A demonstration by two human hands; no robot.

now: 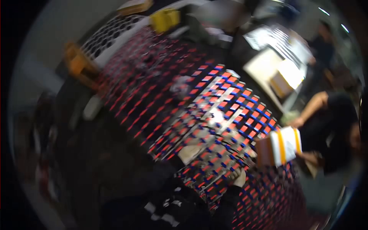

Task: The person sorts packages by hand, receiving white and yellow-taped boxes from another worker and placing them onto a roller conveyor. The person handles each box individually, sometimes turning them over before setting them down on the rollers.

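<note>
Motion smears the whole head view. My left hand is a pale blur at the end of a dark sleeve, low over a surface patterned with red and blue pieces. To its right, my right hand reaches from another dark sleeve, its fingertips close over the same surface. Between and beyond the hands lies a greyish, shiny patch like clear plastic. Whether either hand holds something, I cannot tell.
At right, a person's hands hold a white box with yellow bands. Behind are a light table with another box and a further person. A yellow object and an orange frame stand at the far left edge.
</note>
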